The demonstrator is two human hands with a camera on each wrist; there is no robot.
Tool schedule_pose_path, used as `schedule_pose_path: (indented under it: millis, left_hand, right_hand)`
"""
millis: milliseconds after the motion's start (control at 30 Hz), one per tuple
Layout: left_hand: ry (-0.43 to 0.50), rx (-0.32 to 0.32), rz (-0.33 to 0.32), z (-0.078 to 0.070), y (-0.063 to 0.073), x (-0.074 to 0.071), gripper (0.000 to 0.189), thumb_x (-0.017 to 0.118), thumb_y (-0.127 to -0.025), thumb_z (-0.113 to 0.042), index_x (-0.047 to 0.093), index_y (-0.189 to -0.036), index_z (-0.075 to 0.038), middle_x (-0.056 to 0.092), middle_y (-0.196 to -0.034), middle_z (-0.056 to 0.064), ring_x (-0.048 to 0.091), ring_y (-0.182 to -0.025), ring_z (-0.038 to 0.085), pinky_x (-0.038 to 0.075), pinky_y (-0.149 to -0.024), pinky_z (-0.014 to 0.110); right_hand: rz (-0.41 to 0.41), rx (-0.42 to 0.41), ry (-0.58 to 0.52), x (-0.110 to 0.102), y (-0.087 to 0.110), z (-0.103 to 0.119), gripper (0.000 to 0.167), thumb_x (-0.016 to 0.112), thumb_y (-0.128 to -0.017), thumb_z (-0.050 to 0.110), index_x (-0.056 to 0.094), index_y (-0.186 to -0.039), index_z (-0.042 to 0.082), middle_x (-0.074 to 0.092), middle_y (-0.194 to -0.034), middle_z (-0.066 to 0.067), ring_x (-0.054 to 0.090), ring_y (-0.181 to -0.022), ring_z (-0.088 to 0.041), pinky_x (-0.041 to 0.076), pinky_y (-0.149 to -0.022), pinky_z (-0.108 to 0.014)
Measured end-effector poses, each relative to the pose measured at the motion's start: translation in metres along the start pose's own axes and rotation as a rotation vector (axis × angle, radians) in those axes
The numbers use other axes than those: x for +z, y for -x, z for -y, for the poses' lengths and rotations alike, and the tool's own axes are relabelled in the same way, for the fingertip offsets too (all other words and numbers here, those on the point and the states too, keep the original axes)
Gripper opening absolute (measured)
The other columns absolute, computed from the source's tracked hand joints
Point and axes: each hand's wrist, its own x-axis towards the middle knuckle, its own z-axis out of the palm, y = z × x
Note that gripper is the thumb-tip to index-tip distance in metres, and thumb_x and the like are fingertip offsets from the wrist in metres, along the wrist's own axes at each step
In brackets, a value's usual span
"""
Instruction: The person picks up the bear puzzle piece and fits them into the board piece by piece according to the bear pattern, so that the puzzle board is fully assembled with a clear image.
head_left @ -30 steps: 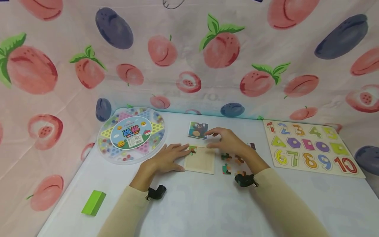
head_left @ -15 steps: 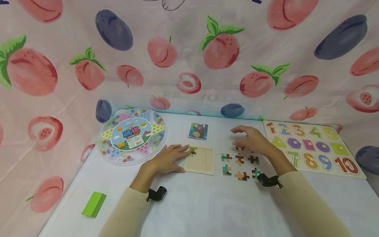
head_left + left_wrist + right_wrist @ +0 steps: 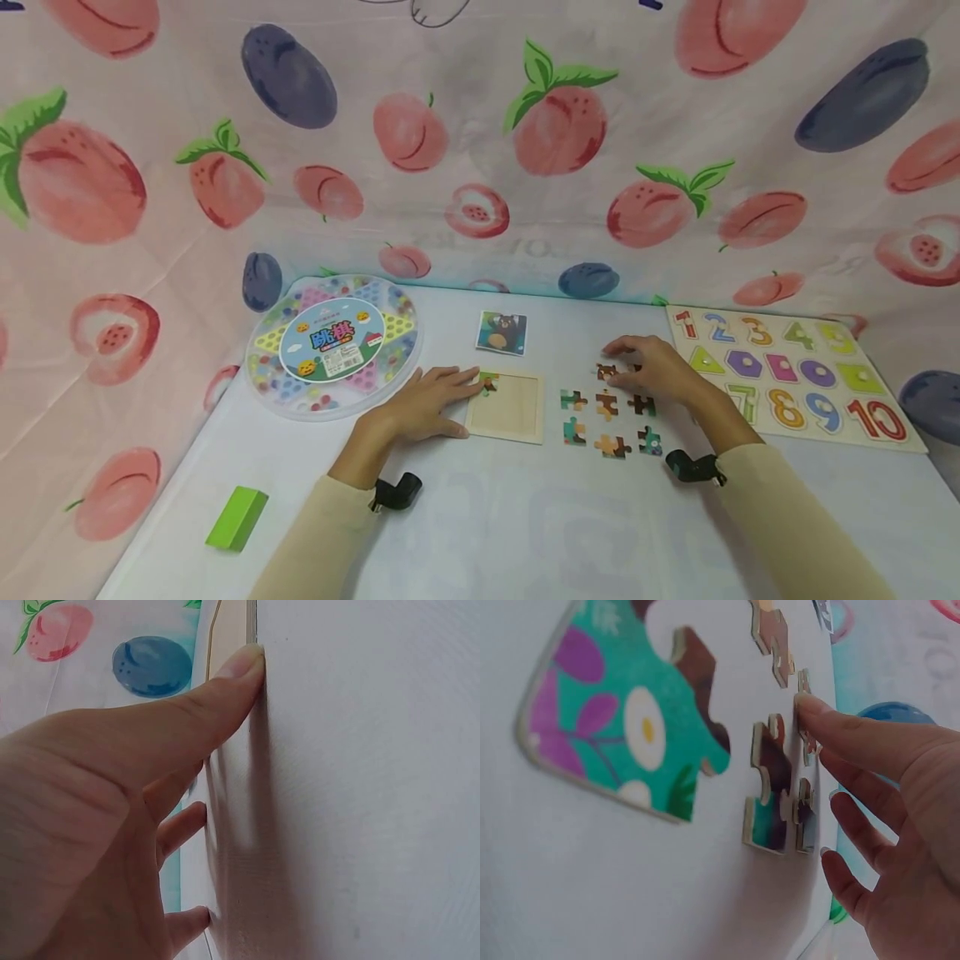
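Observation:
A shallow square wooden puzzle tray [image 3: 513, 410] lies mid-table with one jigsaw piece [image 3: 489, 383] in its upper left corner. My left hand [image 3: 427, 403] rests spread at its left side; in the left wrist view the thumb [image 3: 244, 661] touches the tray's edge. My right hand [image 3: 654, 368] is over the loose pieces to the right, thumb and index finger around a brown jigsaw piece with a bear's face [image 3: 606, 372]. In the right wrist view the thumb tip is on that piece [image 3: 805, 731]. Several other pieces [image 3: 613, 446] lie in rows nearer me.
A picture card of a bear [image 3: 502, 332] lies behind the tray. At the back left is a round Chinese checkers set [image 3: 333, 342], with a green block [image 3: 237, 518] at the front left. A wooden number board [image 3: 795, 375] lies at the right.
My right hand has moved from beside the picture card rightward to the loose pieces, then down onto the bear-face jigsaw piece. The left hand stays on the tray.

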Motion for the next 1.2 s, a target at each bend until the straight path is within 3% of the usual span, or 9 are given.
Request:
schedule_pose_path:
  millis: [400, 800, 1200]
  left_hand:
    - [-0.002, 0.01, 0.0, -0.0002, -0.0011, 0.0004, 0.074, 0.074, -0.092, -0.036, 0.041, -0.157, -0.026, 0.025, -0.172, -0.005, 0.019, -0.16, 0.03, 0.004, -0.127, 0.069]
    - [0.006, 0.01, 0.003, 0.0011, 0.0005, -0.0001, 0.074, 0.075, -0.092, -0.034, 0.041, -0.157, -0.025, 0.025, -0.172, -0.005, 0.018, -0.16, 0.031, 0.003, -0.127, 0.069]
    - [0.012, 0.009, 0.005, -0.0002, 0.0003, -0.0001, 0.074, 0.075, -0.092, -0.034, 0.042, -0.157, -0.025, 0.026, -0.172, -0.004, 0.019, -0.16, 0.031, 0.004, -0.127, 0.069]
  right_hand:
    - [-0.047, -0.051, 0.017, 0.0038, -0.0013, -0.0059, 0.024, 0.078, -0.09, 0.016, 0.074, -0.113, 0.012, 0.073, -0.12, -0.015, 0.059, -0.128, -0.043, 0.046, -0.107, -0.063]
    - [-0.053, 0.016, 0.053, 0.0074, -0.0041, -0.0042, 0.021, 0.078, -0.09, 0.02, 0.078, -0.11, 0.014, 0.072, -0.123, -0.015, 0.058, -0.127, -0.041, 0.045, -0.108, -0.062]
    - [-0.053, 0.006, 0.102, 0.0062, -0.0059, 0.0019, 0.014, 0.079, -0.089, 0.017, 0.078, -0.101, 0.011, 0.074, -0.116, -0.016, 0.062, -0.12, -0.04, 0.048, -0.104, -0.06]
